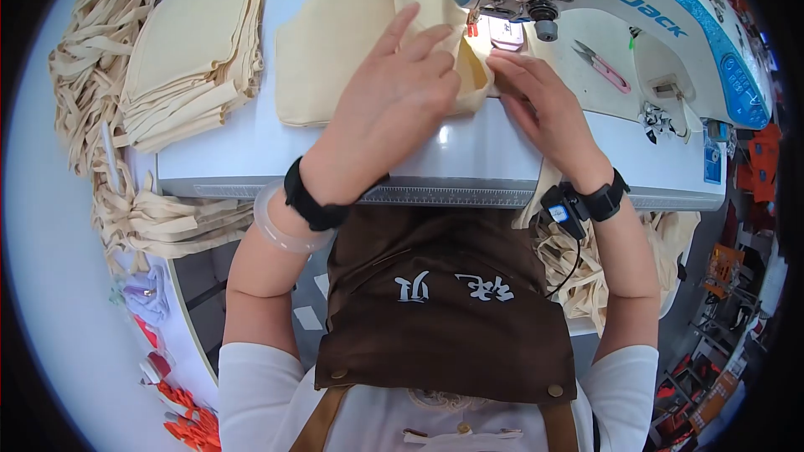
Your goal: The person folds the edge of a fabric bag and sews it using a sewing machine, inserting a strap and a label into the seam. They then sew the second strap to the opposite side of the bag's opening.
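Observation:
A cream cloth piece [322, 54] lies on the sewing table, its right end folded open near the needle of the sewing machine [662, 12]. My left hand [406, 75] rests on this cloth, fingers spread and index finger stretched forward. Just right of the lit needle area, my right hand [540, 96] has its fingers pressed together at the cloth's edge, with the thumb partly hidden. From beneath that hand a cream fabric strap [544, 188] hangs over the table's front edge. The exact spot under the presser foot is hard to make out.
Stacked cream cloth panels [197, 42] and bundled straps [100, 59] are at the left. Pink-handled thread snips [603, 67] lie right of the needle. A ruler strip [452, 194] runs along the front edge. More straps [578, 272] sit below right.

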